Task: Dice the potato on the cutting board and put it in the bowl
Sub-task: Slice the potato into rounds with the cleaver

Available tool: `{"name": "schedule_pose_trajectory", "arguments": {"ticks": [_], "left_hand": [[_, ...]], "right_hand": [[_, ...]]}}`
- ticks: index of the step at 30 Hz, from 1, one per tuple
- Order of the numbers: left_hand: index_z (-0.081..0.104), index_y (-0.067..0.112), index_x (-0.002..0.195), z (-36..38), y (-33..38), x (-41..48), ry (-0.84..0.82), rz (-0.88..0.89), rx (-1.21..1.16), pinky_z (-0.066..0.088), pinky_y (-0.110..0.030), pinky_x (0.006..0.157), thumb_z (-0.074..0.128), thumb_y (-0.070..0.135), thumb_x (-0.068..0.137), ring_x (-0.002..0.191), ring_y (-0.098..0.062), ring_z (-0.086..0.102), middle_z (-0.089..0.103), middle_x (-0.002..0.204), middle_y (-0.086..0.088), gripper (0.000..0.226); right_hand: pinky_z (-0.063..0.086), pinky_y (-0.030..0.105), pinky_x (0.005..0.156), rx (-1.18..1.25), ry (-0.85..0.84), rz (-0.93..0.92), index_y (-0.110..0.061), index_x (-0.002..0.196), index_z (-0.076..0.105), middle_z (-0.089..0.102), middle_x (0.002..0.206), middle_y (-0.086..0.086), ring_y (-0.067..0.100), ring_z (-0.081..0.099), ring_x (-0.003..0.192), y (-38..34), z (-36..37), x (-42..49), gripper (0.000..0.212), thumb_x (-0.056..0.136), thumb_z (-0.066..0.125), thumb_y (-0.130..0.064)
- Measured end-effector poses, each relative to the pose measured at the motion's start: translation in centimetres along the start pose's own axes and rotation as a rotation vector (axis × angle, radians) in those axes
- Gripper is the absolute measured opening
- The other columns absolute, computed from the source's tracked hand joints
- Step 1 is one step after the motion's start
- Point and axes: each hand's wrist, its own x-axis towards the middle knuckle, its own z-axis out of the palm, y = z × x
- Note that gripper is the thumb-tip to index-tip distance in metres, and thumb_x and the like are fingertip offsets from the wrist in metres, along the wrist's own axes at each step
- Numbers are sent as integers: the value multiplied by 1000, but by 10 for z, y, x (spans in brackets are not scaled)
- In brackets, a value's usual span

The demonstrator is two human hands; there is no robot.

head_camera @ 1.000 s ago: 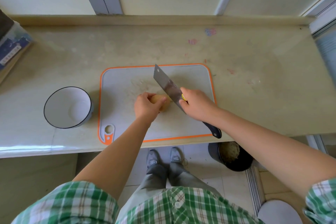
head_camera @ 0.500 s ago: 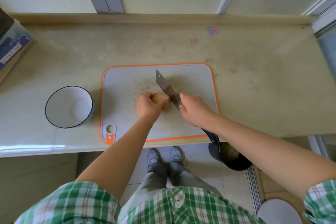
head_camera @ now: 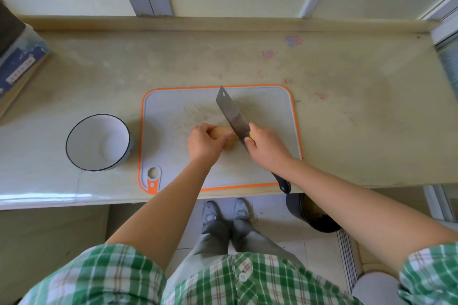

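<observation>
On one cutting board [head_camera: 171,116], left hand [head_camera: 204,143] grips one potato [head_camera: 221,131]; right hand [head_camera: 267,147] grips one knife [head_camera: 231,111].

The cutting board [head_camera: 173,111] is pale grey with an orange border. The bowl [head_camera: 85,135] is white, dark-rimmed. The potato [head_camera: 221,131] is tan. The cleaver [head_camera: 231,114] has a silver blade and black handle. The shirt [head_camera: 210,282] is green-and-white plaid.

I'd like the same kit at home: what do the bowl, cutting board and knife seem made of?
Bowl: probably enamelled metal, glossy white with a thin dark rim. Cutting board: likely matte grey plastic, orange moulded edge. Knife: bare steel blade with grey sheen; dark handle, material unclear.
</observation>
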Motion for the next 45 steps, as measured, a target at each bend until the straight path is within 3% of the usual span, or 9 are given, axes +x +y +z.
{"name": "schedule_pose_trajectory", "arguments": {"ticks": [8,16,20,24,28,31,36,39,45], "left_hand": [[64,17,114,0,0,0,0,14,13,58,-43,80,80,44,72,94,-23,62,61,107,-3,52],[63,17,111,1,-1,0,-6,0,-2,58,-43,80,81,43,71,95,-24,62,61,106,-4,51],[63,18,106,1,1,0,5,-7,1,58,-42,78,82,44,70,91,-23,64,62,103,-2,48],[64,19,104,1,4,-2,20,-8,6,58,-43,77,83,45,68,89,-24,64,63,101,-2,48],[65,18,106,0,6,-5,24,-11,5,58,-43,78,83,42,69,91,-24,64,62,102,-3,47],[65,17,113,0,6,-10,24,0,12,57,-42,81,79,43,73,94,-23,62,61,107,-4,50],[61,22,123,-3,8,-18,-11,-18,-20,56,-42,85,63,54,72,95,-22,63,59,114,-2,60],[59,20,129,-6,9,-18,-26,-54,-76,58,-41,83,67,44,79,94,-26,67,62,116,-3,56],[58,12,130,-6,10,-18,-13,-79,-131,59,-41,80,72,32,84,91,-25,67,64,107,-3,52]], "right_hand": [[29,35,60,-90,-98,-48,-14,84,33,56,83,20,38,51,76,-7,-32,-7,14,94,43,-16],[21,31,47,-114,-130,-17,-24,67,20,35,63,-1,17,34,55,-12,-30,-19,37,96,41,-13],[29,33,50,-101,-104,-16,-14,86,34,39,66,0,25,43,63,-16,-18,-12,13,96,42,-13],[32,33,55,-83,-80,-6,-10,94,41,46,74,7,32,49,68,-14,-3,-2,5,95,43,-14],[42,40,59,-41,-65,6,-4,116,42,59,87,20,41,57,80,-8,17,2,23,95,43,-12],[47,42,62,-9,-40,15,-6,133,35,61,88,20,41,58,81,-3,23,-1,39,96,43,-15],[36,36,58,-1,-44,-6,-5,110,45,60,84,20,40,58,79,-2,11,4,19,96,44,-17],[31,35,59,-13,-28,-24,-7,96,42,59,84,21,39,55,77,-5,-10,4,9,95,44,-16],[25,35,53,-77,-111,-75,-13,85,32,40,67,2,28,39,65,-12,-29,-9,14,96,41,-15]]}}
